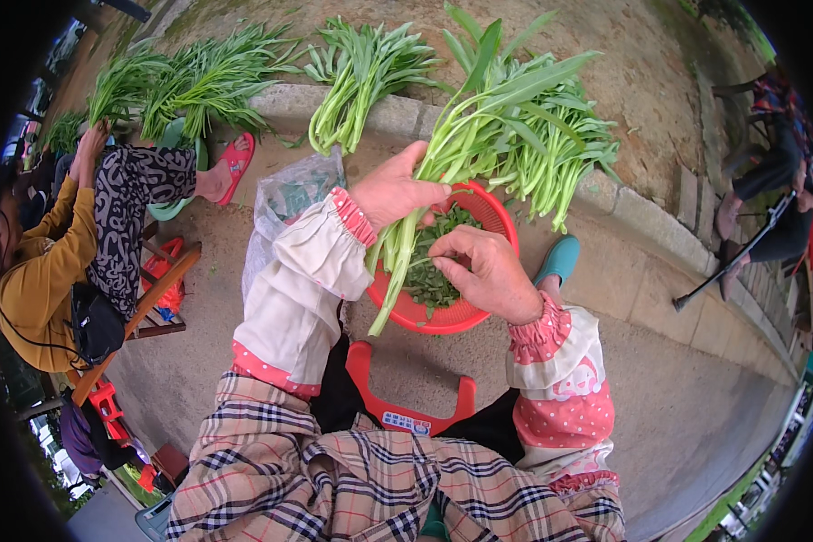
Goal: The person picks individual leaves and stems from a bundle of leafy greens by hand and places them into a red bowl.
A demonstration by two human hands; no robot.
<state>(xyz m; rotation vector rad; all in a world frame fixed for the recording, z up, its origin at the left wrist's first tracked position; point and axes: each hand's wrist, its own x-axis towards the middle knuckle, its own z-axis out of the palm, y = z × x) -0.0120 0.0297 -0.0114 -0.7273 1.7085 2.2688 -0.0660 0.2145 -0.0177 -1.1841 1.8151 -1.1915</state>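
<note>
My left hand grips a bunch of water spinach, its pale stems pointing down towards me and its long leaves spreading away. Thumb and forefinger of my right hand pinch together at a thin green stem beside the bunch. Below both hands stands a red plastic basket, partly covered by them. Loose green leaves lie inside it. Just beyond the basket, another pile of water spinach rests over the stone curb, partly behind the held bunch.
More bundles of water spinach lie along the curb. A clear plastic bag is left of the basket. A red plastic stool shows between my knees. One person sits at left, another at right with a walking stick.
</note>
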